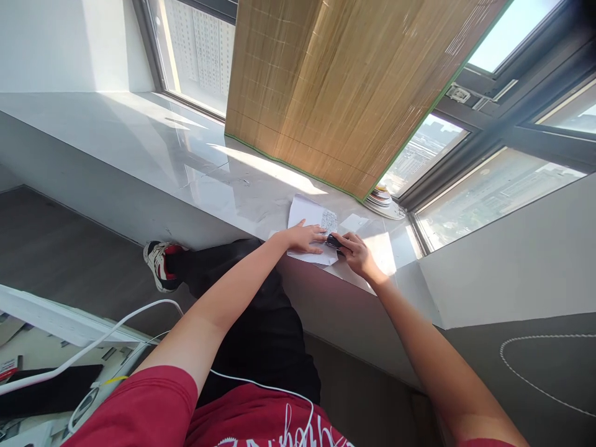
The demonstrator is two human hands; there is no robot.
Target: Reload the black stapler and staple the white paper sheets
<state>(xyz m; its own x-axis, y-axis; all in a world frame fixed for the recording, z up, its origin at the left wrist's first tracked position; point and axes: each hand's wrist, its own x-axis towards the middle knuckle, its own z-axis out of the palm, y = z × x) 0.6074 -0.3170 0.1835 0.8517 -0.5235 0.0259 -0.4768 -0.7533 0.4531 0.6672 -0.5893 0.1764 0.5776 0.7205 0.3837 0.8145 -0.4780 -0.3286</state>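
Observation:
A white sheet of paper (302, 211) lies on the glossy window sill, with a patch of dense dark print or pattern (329, 220) near its right side. My left hand (307, 238) rests flat on this sheet, fingers stretched out to the right. At the sheet's right edge, my right hand (356, 253) is closed on a small black rounded tool (333, 241). The tool's exact kind is too small to make out, and my fingers cover part of it. Just beyond my right hand lies a smaller white piece of paper (354, 222).
A bamboo blind (335, 87) hangs over the sill (186, 167). Behind its lower corner sits a stack of round, plate-like discs (384, 203). A cluttered desk (51, 316) with a white cable (116, 326) is at lower left. A twisted cord (521, 372) hangs at right.

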